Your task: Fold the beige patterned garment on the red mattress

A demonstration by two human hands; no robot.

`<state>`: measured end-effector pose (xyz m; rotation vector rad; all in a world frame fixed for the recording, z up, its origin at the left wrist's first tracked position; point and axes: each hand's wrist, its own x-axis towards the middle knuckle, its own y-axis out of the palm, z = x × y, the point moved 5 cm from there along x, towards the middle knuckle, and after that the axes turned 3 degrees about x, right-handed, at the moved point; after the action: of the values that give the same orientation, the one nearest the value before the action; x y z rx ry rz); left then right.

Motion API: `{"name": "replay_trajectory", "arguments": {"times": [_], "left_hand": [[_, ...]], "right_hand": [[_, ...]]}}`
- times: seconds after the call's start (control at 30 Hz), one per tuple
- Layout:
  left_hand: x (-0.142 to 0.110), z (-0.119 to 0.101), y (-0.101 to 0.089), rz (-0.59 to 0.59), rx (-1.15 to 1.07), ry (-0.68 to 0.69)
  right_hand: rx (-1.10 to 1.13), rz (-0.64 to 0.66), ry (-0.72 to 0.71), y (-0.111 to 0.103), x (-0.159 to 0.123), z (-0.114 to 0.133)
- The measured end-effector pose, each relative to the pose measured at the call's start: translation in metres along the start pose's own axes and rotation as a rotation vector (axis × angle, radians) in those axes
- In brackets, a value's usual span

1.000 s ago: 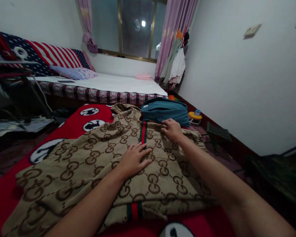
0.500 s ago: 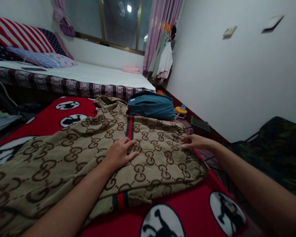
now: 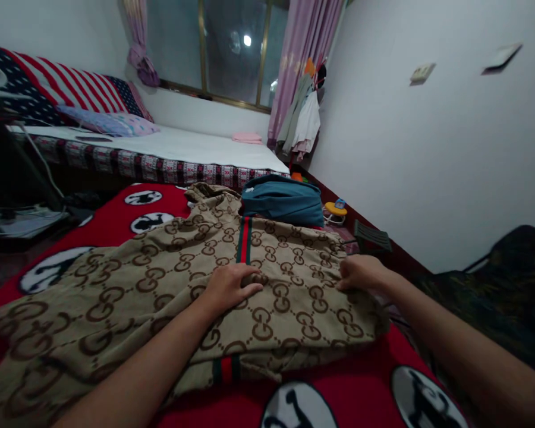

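Observation:
A tan blanket (image 3: 129, 297) with a brown ring pattern and a green-and-red stripe lies spread over a red bedcover (image 3: 352, 392) printed with black-and-white round figures. My left hand (image 3: 228, 286) presses on the blanket's middle, fingers curled into the cloth near the stripe. My right hand (image 3: 360, 273) is at the blanket's right edge, fingers closed on the fabric there. A folded teal garment (image 3: 283, 201) sits just beyond the blanket.
A second bed (image 3: 169, 148) with a white sheet, pillows and a stars-and-stripes cover stands behind. Clothes (image 3: 302, 122) hang by the pink curtain at the window. A small stool (image 3: 372, 236) and a yellow toy (image 3: 335, 211) lie on the floor at right, near a dark chair (image 3: 494, 285).
My right hand has come from the blanket's far edge by the teal garment to its right edge and closed on the cloth. My left hand's fingers have curled into the fabric.

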<state>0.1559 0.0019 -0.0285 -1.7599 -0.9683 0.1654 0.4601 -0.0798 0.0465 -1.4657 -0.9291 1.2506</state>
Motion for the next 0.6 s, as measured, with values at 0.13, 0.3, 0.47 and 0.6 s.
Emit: {"name": "replay_trajectory", "arguments": {"times": [0.13,0.3,0.47,0.6], "left_hand": [[0.001,0.003,-0.005,-0.098,-0.020,-0.068],[-0.002,0.016,-0.014,-0.292,-0.153,-0.171],[0.000,0.051,-0.040,-0.482,-0.161,-0.270],[-0.006,0.106,-0.091,-0.514,0.147,-0.430]], "right_hand": [[0.269,-0.524,-0.257,-0.024,0.024,0.107],[0.835,-0.481,-0.430,0.016,0.074,0.209],[1.089,-0.467,-0.381,0.062,0.109,0.213],[1.125,-0.428,-0.450,0.068,0.110,0.205]]}}
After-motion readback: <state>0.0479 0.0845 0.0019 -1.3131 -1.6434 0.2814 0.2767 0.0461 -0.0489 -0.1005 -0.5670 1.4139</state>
